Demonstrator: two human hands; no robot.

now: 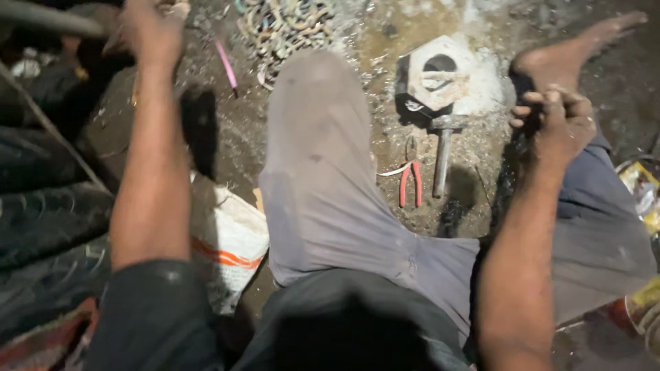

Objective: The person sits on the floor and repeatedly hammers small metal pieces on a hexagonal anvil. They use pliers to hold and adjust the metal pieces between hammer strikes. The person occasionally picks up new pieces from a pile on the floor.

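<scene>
— Two bare hands, and what is each doing?

— Left hand is raised at the upper left, fingers curled, close to a dark rod that crosses the corner; whether it grips anything I cannot tell, the frame cuts it off. Right hand rests clenched over the person's own bare foot, fingers folded down around the ankle.

— Tools on the ground?

— One hammer, head just below one hexagonal metal block, handle pointing toward the person. One pair of red-handled pliers lies just beside the hammer's handle, on its left. Both sit between the knees, well apart from either hand.

— Anything else countable?

— One heap of chain at the top, one pink stick near it, one white sack with an orange stripe by the left leg.

— And the place?

— Dirt floor, dark and littered with metal shavings, a pale dusty patch around the block. The person sits on it in grey trousers, dimly lit.
</scene>
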